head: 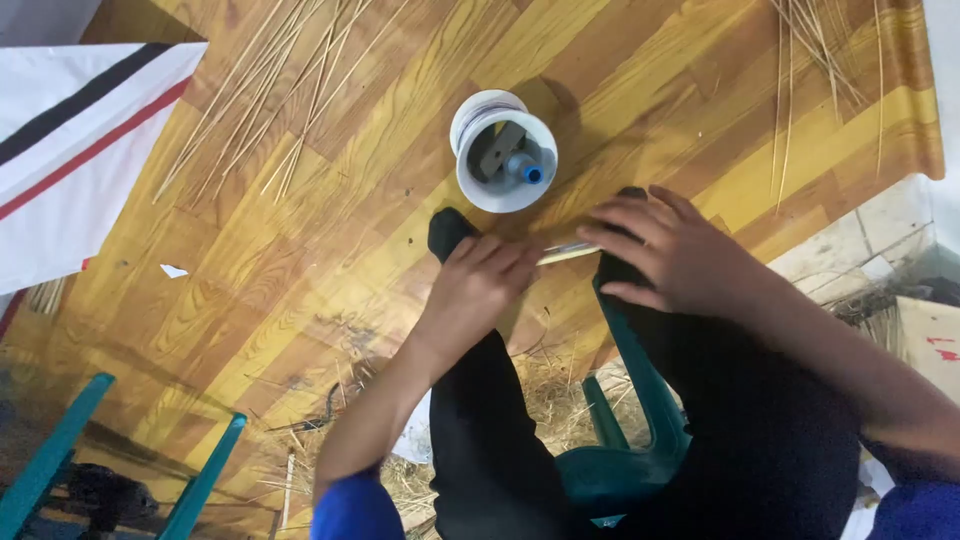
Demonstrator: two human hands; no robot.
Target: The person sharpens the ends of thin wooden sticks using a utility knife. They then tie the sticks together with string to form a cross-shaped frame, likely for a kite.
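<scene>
My left hand (pixel 478 283) is closed around one end of a thin pale bundle of straw strips (pixel 566 252), held just above my black-clad knees. My right hand (pixel 668 247) lies over the other end of the bundle with its fingers spread flat. Just beyond both hands a white spool (pixel 502 150) stands on the wood-patterned floor (pixel 300 250), with a grey piece and a blue-tipped object inside it. I sit on a green plastic stool (pixel 620 470).
Loose straw stalks (pixel 270 110) lie scattered at the upper left and more straw stalks (pixel 815 60) at the upper right. A white cloth with black and red stripes (pixel 70 150) covers the left edge. Teal chair legs (pixel 60 455) stand at the lower left. Straw litter lies under the stool.
</scene>
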